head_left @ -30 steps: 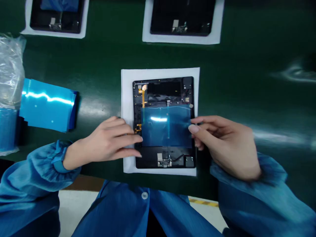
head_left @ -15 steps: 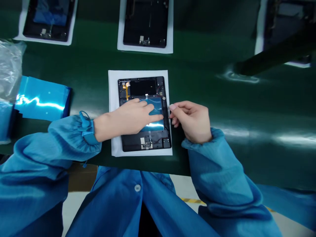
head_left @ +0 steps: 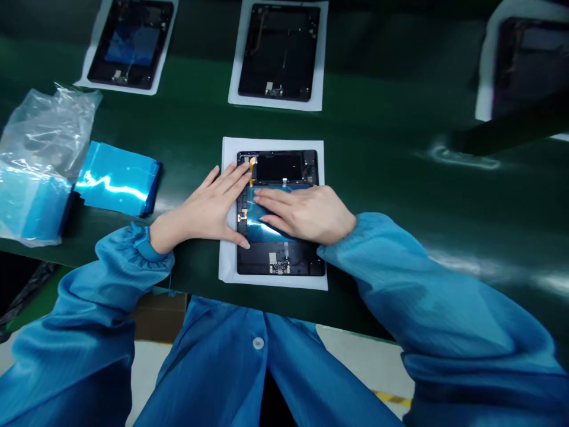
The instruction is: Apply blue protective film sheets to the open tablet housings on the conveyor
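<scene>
In front of me a tablet (head_left: 258,258) lies with its inner parts exposed, on a white sheet (head_left: 228,270). A shiny blue film (head_left: 267,231) covers its middle. My right hand (head_left: 306,213) lies across this film, fingers stretched out flat and pointing left. At the tablet's left edge rests my left hand (head_left: 208,207), its fingers spread, thumb low and fingertips near an orange ribbon cable (head_left: 251,169). Neither hand grips anything. The right hand and sleeve hide part of the tablet's right side.
A stack of blue film sheets (head_left: 118,178) lies to the left, beside a clear plastic bag (head_left: 48,130) with more blue sheets. Farther back are other opened tablets, one at left (head_left: 128,44), one in the middle (head_left: 280,50) and one at right (head_left: 528,65). A dark post (head_left: 511,139) crosses at right.
My left hand has moved off the film to the tablet's left edge, fingers spreading. My right hand has come from beside the tablet onto the film, its pinched fingers now stretched out.
</scene>
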The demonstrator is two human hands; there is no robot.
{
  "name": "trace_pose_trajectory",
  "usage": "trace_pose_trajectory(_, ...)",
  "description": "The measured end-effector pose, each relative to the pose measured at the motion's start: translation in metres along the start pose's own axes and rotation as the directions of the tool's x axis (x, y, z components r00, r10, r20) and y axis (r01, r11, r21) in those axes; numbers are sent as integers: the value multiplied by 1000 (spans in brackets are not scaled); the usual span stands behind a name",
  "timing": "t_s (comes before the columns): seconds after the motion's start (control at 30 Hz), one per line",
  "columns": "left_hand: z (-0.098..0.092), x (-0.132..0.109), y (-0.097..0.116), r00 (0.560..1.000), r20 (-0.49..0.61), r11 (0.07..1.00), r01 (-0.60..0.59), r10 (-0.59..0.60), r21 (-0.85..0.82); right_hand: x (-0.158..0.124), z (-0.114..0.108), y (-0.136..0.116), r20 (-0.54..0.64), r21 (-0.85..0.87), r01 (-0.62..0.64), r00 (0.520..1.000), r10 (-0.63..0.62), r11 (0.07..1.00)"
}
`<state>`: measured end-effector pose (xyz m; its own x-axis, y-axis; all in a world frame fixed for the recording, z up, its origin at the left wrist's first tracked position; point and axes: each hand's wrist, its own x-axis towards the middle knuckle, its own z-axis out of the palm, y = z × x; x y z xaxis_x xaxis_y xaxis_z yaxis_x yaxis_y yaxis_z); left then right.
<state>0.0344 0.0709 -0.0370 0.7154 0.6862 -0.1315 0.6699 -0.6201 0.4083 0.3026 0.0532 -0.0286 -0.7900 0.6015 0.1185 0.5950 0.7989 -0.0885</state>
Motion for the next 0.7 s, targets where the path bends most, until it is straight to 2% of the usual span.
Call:
trace_pose_trajectory(0.07, 0, 1, 1, 1000, -6, 1000, 1, -1, -5, -1, 1, -3, -21, -34, -11, 1000, 11, 999)
trace_pose_trajectory(0.2, 1, 1, 1, 1000, -21, 1000, -17, 17, -12, -16, -1, -15, -37, 25, 142, 989, -141, 990)
trace_pose_trajectory(0.23, 2, 1, 1, 1000, -23, 1000, -20, 20, -13, -19, -2, -15, -40, 37, 125, 992, -123, 992)
trace_pose_trajectory(0.37, 3, 1, 1, 1000, -26, 1000, -13, 12, -14, -29, -3, -16, -61, -4, -112, 992, 111, 994)
trace_pose_trajectory(0.4, 3, 1, 1, 1000, -24, 1000, -11, 10, -13, -31, -3, -20, -64, -9, -107, 992, 106, 994)
trace_pose_trajectory(0.57, 4, 1, -1, 1000, -22, 1000, -15, 15, -10, -39, -5, -39, -46, 74, 74, 996, -71, 994)
trace_pose_trajectory(0.63, 4, 1, -3, 1000, -23, 1000, -19, 19, -11, -43, -7, -31, -46, 104, 26, 999, -21, 994)
trace_pose_trajectory(0.7, 4, 0, -5, 999, -25, 999, -29, 29, -19, -48, -9, -14, -61, 90, -110, 991, 115, 990)
